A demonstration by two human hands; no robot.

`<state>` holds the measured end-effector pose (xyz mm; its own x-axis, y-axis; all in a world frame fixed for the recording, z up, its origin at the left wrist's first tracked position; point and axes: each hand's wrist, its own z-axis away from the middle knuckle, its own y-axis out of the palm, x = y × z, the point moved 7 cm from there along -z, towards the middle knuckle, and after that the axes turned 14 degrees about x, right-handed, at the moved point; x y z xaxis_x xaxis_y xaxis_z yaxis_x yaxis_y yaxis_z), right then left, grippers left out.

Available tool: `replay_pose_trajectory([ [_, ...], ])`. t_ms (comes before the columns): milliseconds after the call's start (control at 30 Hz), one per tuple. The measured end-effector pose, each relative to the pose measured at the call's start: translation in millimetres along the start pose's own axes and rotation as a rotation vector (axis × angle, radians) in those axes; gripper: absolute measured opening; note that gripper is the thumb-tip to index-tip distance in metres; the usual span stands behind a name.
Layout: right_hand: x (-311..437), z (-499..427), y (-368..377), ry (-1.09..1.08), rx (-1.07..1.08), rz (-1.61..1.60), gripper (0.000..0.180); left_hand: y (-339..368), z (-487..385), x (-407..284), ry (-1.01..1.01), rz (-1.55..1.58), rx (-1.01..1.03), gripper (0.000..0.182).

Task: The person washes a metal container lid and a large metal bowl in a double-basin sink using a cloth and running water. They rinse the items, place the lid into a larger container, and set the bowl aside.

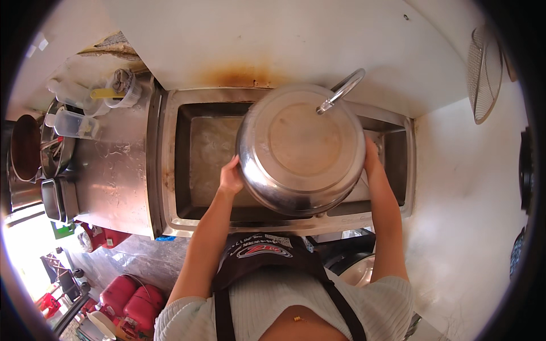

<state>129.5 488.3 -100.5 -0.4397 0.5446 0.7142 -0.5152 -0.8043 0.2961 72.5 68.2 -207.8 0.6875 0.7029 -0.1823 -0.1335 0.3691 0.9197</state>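
Over a stainless steel double sink (pixel 169 170) I hold a large round metal basin (pixel 305 140), its flat base turned up towards me. My left hand (pixel 231 177) grips the basin's left side, thumb against the wall. On the opposite side my right hand (pixel 372 152) holds the edge, its fingers partly hidden by the basin. The curved chrome faucet (pixel 344 88) reaches over the upturned base. Cloudy liquid seems to cover the bottom of the left sink bowl (pixel 213 157). Most of the right bowl (pixel 394 162) is blocked by the basin.
A wet steel counter (pixel 115 170) at left bears plastic bottles (pixel 74 123), a tub with a yellow-handled tool (pixel 123 91), and rectangular metal pans (pixel 57 198). A wire strainer (pixel 484 76) hangs on the right wall. Red containers (pixel 132 300) stand on the floor.
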Motion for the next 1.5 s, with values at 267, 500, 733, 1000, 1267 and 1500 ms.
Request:
replay_pose_trajectory([
  [267,54.2,36.7,-23.9,-0.187,-0.270,0.260,0.046,-38.9,-65.7,63.4,-0.070,-0.070,-0.198,0.060],
  [500,21.3,4.4,38.8,-0.232,-0.109,0.262,0.060,-33.6,-42.4,-13.1,0.042,-0.094,-0.110,0.070],
  [733,-18.1,-40.6,130.2,-0.141,0.179,0.402,0.074,-35.8,21.9,-130.9,0.031,-0.213,-0.427,0.065],
  [1000,-48.8,-16.3,146.0,0.029,0.122,0.285,0.059,-1.7,73.3,-161.0,0.049,-0.281,-0.383,0.043],
  [1267,-87.2,54.8,108.8,-0.225,0.292,-0.460,0.032,88.7,69.7,-167.5,0.140,-0.550,-0.270,0.032],
  [1500,-123.2,76.5,59.5,-0.147,0.181,-0.445,0.037,197.4,45.7,-140.6,-0.016,-1.097,-0.010,0.038],
])
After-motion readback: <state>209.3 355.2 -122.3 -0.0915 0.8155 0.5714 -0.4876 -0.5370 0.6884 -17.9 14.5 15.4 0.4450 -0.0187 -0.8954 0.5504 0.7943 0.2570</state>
